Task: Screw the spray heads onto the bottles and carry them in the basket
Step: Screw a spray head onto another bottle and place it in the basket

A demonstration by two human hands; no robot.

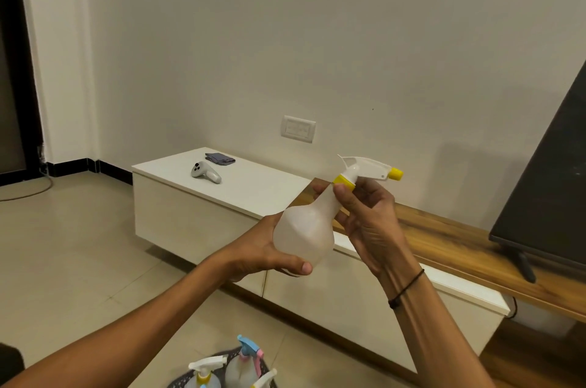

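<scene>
I hold a translucent white spray bottle [304, 229] tilted in mid-air in front of the low cabinet. My left hand [269, 248] cups its round base from below. A white spray head [364, 169] with a yellow collar and yellow nozzle sits on the bottle's neck. My right hand [367, 213] grips the neck, its thumb and fingers on the yellow collar. At the bottom edge a dark basket [233, 352] holds three bottles with spray heads fitted: one with a yellow collar [206, 370], one blue and pink [249, 352], and a third [264, 379] partly cut off.
A low white cabinet [253, 194] runs along the wall, carrying a white controller [204, 172] and a folded grey cloth [219, 158]. A wooden shelf [459, 241] to the right bears a dark TV [545, 191]. Tiled floor lies at left.
</scene>
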